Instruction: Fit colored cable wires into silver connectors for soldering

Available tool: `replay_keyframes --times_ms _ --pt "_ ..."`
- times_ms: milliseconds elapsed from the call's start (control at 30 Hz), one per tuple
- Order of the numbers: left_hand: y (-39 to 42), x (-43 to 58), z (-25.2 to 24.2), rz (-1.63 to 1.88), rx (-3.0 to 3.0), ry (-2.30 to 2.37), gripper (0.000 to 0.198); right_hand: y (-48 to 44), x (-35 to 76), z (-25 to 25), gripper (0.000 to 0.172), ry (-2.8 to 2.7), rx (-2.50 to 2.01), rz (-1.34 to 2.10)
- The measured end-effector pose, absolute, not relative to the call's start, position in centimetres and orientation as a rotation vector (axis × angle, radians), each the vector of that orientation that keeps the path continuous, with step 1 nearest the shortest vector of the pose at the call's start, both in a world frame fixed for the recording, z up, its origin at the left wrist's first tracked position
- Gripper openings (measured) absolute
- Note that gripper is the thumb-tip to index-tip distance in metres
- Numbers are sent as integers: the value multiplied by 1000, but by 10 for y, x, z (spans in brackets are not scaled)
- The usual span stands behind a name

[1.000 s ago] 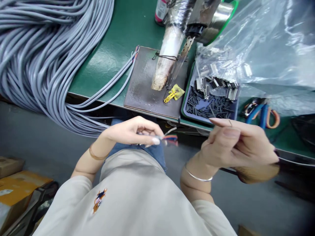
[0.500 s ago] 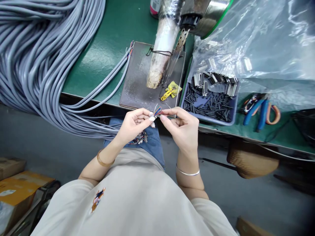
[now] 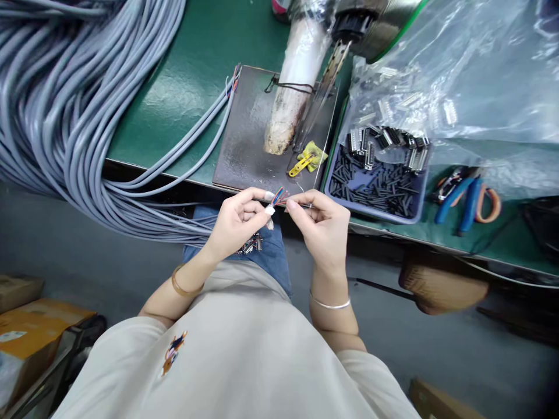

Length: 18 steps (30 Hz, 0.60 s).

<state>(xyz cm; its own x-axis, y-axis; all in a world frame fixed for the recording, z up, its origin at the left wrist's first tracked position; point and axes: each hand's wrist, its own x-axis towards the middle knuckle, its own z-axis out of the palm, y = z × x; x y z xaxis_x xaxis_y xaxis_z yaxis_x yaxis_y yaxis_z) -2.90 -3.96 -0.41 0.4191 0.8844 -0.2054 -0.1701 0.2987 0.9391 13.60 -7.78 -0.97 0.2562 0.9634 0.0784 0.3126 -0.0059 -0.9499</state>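
Pinched between the white-wrapped fingertips of my left hand (image 3: 242,221) is the end of a cable, its thin coloured wires (image 3: 278,196) fanning up and to the right. Blue, orange and reddish strands can be made out. My right hand (image 3: 321,224) is closed in a pinch at the tips of the reddish wires, thumb against forefinger. Both hands are just off the table's front edge, over my lap. Finished-looking cable ends with metal connectors (image 3: 252,244) lie on my thigh under the left hand.
Grey cables (image 3: 87,116) heap at left. A dark board (image 3: 244,128) carries a white wrapped tube (image 3: 297,70), a soldering iron (image 3: 321,87) and a yellow clip (image 3: 301,165). Right of it sit a blue tray (image 3: 375,214) of black sleeves and connectors, then pliers (image 3: 469,203).
The view has shifted slightly, so the bench items sit a little further right. Both hands keep their pinch, and the coloured wires are spread somewhat differently between them.
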Motion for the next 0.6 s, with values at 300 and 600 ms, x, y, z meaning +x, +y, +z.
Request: replay_keyframes --times_ms 300,600 --pt "-38 -27 -11 868 968 880 34 -77 136 -11 18 -1248 -1529 752" --pt "-33 -31 -11 697 936 784 32 -77 134 -11 17 -1247 -1532 749"
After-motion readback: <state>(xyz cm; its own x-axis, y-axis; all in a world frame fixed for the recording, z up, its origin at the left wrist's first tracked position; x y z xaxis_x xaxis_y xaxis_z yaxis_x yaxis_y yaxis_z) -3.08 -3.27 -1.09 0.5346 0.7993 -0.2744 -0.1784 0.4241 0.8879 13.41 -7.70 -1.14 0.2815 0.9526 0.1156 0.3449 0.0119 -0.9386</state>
